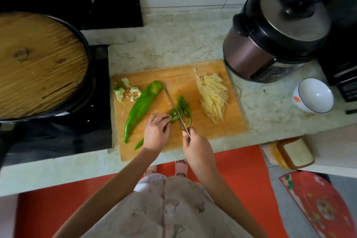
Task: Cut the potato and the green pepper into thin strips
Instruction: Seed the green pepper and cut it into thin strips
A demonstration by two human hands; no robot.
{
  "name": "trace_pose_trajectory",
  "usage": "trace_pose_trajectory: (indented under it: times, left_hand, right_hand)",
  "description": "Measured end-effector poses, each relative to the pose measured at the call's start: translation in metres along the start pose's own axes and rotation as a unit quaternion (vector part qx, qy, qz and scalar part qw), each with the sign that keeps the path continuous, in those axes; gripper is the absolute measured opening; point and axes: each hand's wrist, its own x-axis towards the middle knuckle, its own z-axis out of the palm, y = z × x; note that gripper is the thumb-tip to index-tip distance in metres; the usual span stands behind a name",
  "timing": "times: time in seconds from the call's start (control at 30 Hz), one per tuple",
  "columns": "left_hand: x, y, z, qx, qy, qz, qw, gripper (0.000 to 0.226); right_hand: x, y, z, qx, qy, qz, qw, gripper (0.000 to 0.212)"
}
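Note:
On a wooden cutting board [173, 75] lies a long green pepper half [141, 106], pointing toward the near left. My left hand [156, 131] holds down a second pepper piece [172, 116] with curled fingers. My right hand [195, 149] grips the handle of a knife [173, 105], whose blade rests across that piece. Thin green pepper strips [184, 107] lie just right of the blade. A pile of pale potato strips [212, 94] sits on the board's right side. The pepper core and seeds [126, 92] lie at the board's far left corner.
A black pan with a wooden lid [38, 63] stands on the stove at left. A pressure cooker [274, 31] stands behind the board at right. A white bowl [313, 95] lies tipped on the counter to the right. The counter edge runs just below the board.

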Motion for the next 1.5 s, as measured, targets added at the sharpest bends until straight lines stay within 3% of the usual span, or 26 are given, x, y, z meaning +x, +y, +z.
trace_pose_trajectory:
  times: [0.5,0.67,1.17,1.5]
  left_hand:
    - [0.004,0.001,-0.005,-0.022,-0.024,-0.014,0.999,0.018]
    - [0.000,0.004,-0.012,-0.020,-0.035,-0.035,0.999,0.024]
    - [0.002,0.000,-0.009,-0.023,-0.025,-0.024,0.999,0.019]
    - [0.002,-0.002,-0.007,-0.014,-0.029,-0.021,0.999,0.019]
  right_hand:
    - [0.050,-0.027,0.016,0.050,-0.030,0.094,0.994,0.029]
    - [0.056,-0.028,0.005,0.100,-0.008,0.078,0.992,0.031]
    - [0.004,-0.012,0.004,-0.002,-0.002,0.037,0.999,0.023]
    - [0.006,-0.020,0.018,-0.038,-0.023,0.058,0.997,0.021]
